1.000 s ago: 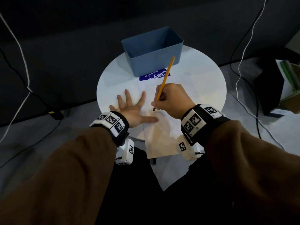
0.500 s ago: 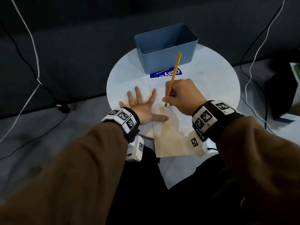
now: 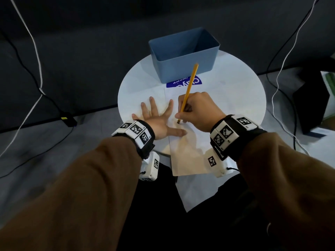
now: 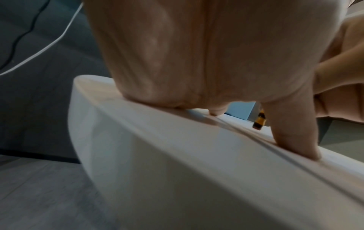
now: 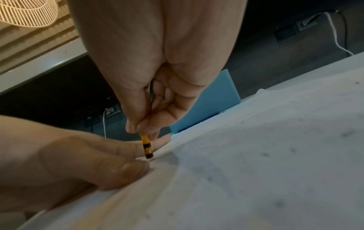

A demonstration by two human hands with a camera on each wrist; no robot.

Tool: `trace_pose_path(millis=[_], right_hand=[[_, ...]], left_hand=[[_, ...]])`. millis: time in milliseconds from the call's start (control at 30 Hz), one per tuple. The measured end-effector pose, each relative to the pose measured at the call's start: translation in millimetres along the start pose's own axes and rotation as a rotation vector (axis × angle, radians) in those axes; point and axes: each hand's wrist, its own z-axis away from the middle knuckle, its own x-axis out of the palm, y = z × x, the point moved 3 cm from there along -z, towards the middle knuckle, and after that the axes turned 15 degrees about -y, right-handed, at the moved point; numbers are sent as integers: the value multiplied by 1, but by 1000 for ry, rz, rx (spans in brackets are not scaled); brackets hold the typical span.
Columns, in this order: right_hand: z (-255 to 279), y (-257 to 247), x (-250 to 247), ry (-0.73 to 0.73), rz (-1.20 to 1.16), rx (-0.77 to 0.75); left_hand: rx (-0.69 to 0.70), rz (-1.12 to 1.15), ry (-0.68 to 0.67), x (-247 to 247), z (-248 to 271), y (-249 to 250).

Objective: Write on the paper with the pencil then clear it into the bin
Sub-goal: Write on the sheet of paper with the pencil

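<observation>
Round white table [image 3: 235, 91] | right hand [image 3: 199, 113] pinches pencil [image 3: 188, 87], tip seemingly touching paper [image 3: 183, 151] just below grip, shaft leaning toward bin [image 3: 184, 57] | left hand [image 3: 157, 120] spread flat, pinning paper.

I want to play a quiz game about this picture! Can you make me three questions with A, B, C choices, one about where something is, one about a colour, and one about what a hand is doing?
1. Where is the bin?
A. At the far side of the round table
B. On the floor
C. On the person's lap

2. What colour is the pencil?
A. Green
B. Yellow
C. Purple

3. What is the left hand doing?
A. Holding the bin
B. Making a fist in the air
C. Lying flat with spread fingers, thumb on the paper

Answers:
1. A, the blue bin stands on the table beyond both hands.
2. B, the shaft held in the right hand is yellow.
3. C, the head view shows the palm down and the thumb on the sheet's edge.
</observation>
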Motion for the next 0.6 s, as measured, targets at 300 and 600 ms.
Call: trace_pose_path(millis=[300,600], right_hand=[[8,18,-16,72,20,98],[5,17,-14,64,35,120]], left_hand=[[8,20,1,0,-1,-1],[5,23,4,0,1,-1]])
